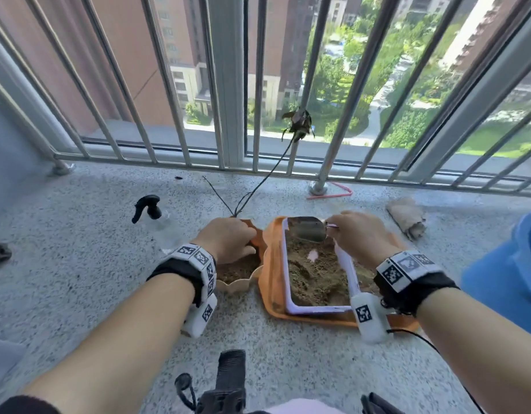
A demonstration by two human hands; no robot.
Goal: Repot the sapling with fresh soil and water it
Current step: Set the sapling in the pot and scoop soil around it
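Black ridged handle-like gear (230,375) sits nearest the camera at the bottom edge, on the speckled grey stone floor (94,264). Both forearms reach forward, each wrist wearing a black band with white coded marker blocks (198,258). Landmark: orange plastic tray (271,282) on the floor. Inside the tray lies a white-rimmed rectangular container of brown soil (315,276). Right hand (358,237) is above the far end of that container, fingers curled around the handle of a metal scoop trowel (307,228), blade pointing left over the soil. Just left of the tray, touching it, stands a tan scallop-rimmed plant pot (237,282) partly filled with soil. Left hand (228,240) is in the pot, fingers curled down at the base of the thin dark sapling (267,174); whether it pinches the stem cannot be told. Sapling stem leans away towards the metal balcony railing (228,85), a few withered dark leaves at its tip. Well left of the tray stands a clear spray bottle with a black trigger head (149,209). Right of the tray, beyond it, lies a rolled beige cloth (406,218); further right, a blue plastic object (509,279) at the frame edge. Behind the tray, a pink bent straw (335,192) lies by a railing post foot.
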